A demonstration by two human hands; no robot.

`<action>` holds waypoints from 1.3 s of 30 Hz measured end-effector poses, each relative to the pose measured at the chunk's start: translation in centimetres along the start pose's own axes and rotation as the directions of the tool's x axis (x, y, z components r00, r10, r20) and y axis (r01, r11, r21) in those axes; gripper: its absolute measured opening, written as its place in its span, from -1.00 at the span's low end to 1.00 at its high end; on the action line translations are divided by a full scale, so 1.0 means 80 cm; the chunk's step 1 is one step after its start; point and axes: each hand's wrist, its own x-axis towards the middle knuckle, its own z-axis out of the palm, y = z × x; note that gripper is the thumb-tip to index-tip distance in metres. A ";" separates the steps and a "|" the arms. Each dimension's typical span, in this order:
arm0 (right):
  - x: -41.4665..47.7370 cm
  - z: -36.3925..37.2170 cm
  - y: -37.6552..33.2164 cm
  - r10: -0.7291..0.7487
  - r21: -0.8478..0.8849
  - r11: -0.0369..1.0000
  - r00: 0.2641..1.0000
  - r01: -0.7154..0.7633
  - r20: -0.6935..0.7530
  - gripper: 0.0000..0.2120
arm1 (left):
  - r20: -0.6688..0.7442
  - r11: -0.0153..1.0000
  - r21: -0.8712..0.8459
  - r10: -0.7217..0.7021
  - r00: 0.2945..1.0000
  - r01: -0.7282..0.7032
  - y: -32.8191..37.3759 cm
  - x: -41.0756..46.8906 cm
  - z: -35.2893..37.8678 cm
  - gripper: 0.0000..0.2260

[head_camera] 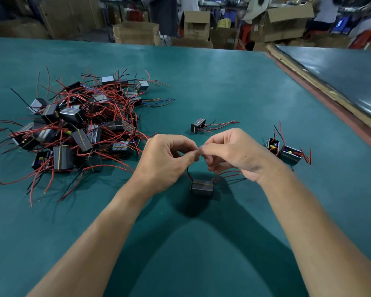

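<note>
At about ten o'clock from the hands, a pile (77, 125) of small black boxes sprawls over the green desk (201, 82), its red and black wires tangled and fanning outward. Some of them reach close to the left hand (165, 159), so a stray one could snag on the wrist and drag part of the heap along.

Both hands are raised at the middle with their fingertips meeting. The left hand pinches thumb against forefinger, and the right hand (234, 153) mirrors it with its other fingers curled. Between them they grasp the ends of the leads (225, 174) that rise from the box (202, 187) at six o'clock, just below the hands. The joint itself is too small to make out. I cannot tell whether the box rests on the desk or hangs just above it.

I judge three risks here:
- If the box hangs, its weight pulls on the pinch, and a slip would undo the join.
- Hard twisting may snap the fine strands.
- The loose red leads under the right palm could be caught up with the wrong partner.

A lone box (198, 125) lies at twelve o'clock. At three o'clock a pair (287, 151) sits near the right wrist, where an outward sweep could knock it and mix the groups.
</note>
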 end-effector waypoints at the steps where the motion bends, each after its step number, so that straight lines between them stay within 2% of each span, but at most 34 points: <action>1: 0.000 0.001 0.001 -0.012 -0.013 1.000 1.000 0.012 -0.010 -0.73 | 0.000 1.000 0.010 0.006 1.000 -0.006 0.000 0.000 0.000 -0.89; 6: 0.004 0.003 0.003 -0.020 -0.015 1.000 0.999 0.020 -0.046 -0.68 | -0.009 0.999 0.028 0.017 1.000 -0.017 0.000 -0.001 -0.001 -0.89; 10: 0.005 0.002 0.005 -0.021 -0.013 1.000 0.999 0.020 -0.045 -0.79 | 0.010 1.000 0.024 0.006 1.000 -0.006 0.001 -0.003 -0.002 -0.90; 16: 0.007 0.000 0.007 -0.049 -0.019 0.999 0.998 0.048 -0.042 -0.78 | 0.026 0.994 -0.080 -0.073 0.997 0.075 0.009 -0.003 0.000 -0.87; 19: 0.006 0.000 0.008 -0.120 -0.048 0.992 0.992 0.118 -0.050 -0.82 | 0.050 0.974 -0.172 -0.143 0.989 0.149 0.011 -0.002 -0.001 -0.90; 23: 0.003 -0.001 0.007 -0.292 -0.198 0.941 0.954 0.273 -0.070 -0.83 | 0.094 0.925 -0.279 -0.242 0.966 0.259 0.013 -0.001 -0.005 -0.92; 26: 0.002 -0.001 0.006 -0.356 -0.246 0.912 0.931 0.328 -0.078 -0.84 | 0.129 0.898 -0.316 -0.277 0.952 0.305 0.015 0.000 -0.007 -0.90; 35: 0.003 -0.002 0.007 -0.373 -0.255 0.905 0.924 0.341 -0.088 -0.85 | 0.124 0.895 -0.321 -0.283 0.951 0.308 0.016 -0.001 -0.008 -0.88; 39: 0.004 -0.003 0.009 -0.376 -0.244 0.905 0.924 0.349 -0.071 -0.85 | 0.175 0.903 -0.274 -0.291 0.941 0.330 0.014 -0.001 -0.011 -0.87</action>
